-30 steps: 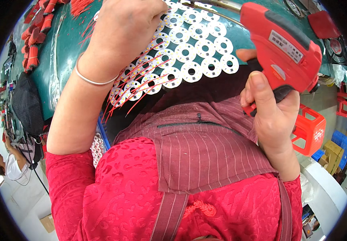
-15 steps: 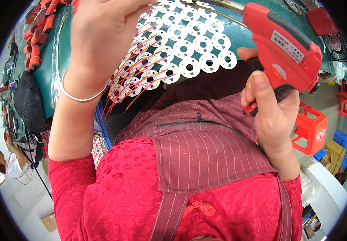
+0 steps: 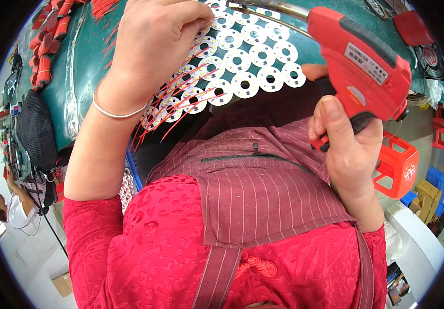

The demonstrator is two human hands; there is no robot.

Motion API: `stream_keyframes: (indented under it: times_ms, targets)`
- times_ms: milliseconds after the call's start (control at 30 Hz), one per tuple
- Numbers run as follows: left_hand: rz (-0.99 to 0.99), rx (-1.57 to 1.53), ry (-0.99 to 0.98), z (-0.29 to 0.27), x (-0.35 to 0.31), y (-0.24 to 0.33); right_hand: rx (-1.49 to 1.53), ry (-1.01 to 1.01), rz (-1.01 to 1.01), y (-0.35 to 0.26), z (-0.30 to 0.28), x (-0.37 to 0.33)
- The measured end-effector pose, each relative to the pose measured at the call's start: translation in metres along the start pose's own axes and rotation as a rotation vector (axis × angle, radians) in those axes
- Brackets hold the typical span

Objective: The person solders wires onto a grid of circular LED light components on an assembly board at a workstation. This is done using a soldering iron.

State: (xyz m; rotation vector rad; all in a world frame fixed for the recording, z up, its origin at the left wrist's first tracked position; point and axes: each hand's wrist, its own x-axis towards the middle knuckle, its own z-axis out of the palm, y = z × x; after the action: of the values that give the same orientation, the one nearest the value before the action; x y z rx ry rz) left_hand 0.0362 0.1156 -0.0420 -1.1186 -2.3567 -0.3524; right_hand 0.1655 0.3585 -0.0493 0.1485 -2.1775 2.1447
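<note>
My left hand [image 3: 152, 44], with a white bangle at its wrist, is closed over the far left part of the panel; its thumb and finger pinch a thin red wire [image 3: 212, 19]. Wrapped round the handle of a red and black soldering gun [image 3: 361, 62] is my right hand [image 3: 348, 136]. The gun's metal barrel points left, its tip just right of my left fingertips. Beneath lies a panel of joined round white LED boards [image 3: 253, 88], each with a centre hole. Red wires run across the boards at the left, their loose ends hanging past the near edge.
Tied bundles of red wire [image 3: 43, 72] lie at the left of the green table [image 3: 60, 90], and loose red wires [image 3: 102, 6] at the far edge. A black mesh cover [image 3: 36, 129] stands left. A red stool [image 3: 399, 165] is at right. Another person [image 3: 19, 208] sits far left.
My left hand has moved right and slightly down, its fingertips now by the gun's tip. The panel has shifted slightly right. The gun has barely moved.
</note>
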Motion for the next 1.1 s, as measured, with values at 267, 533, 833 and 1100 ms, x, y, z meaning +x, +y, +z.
stream_keyframes:
  times_ms: [267, 533, 833, 1100]
  targets:
    - [-0.012, 0.014, 0.070, -0.0008, -0.0023, 0.0057, -0.003, -0.032, 0.040, 0.0009, -0.0016, -0.0053]
    - [0.015, 0.053, 0.108, 0.0022, -0.0049, 0.0056, 0.081, 0.031, 0.046, 0.0037, 0.0030, -0.0055]
    - [0.037, 0.092, 0.046, -0.0011, -0.0033, 0.0047, -0.016, -0.042, 0.013, 0.0031, 0.0029, -0.0051]
    - [0.021, 0.049, 0.092, 0.0031, -0.0050, 0.0055, 0.005, -0.040, 0.007, 0.0076, 0.0020, -0.0079]
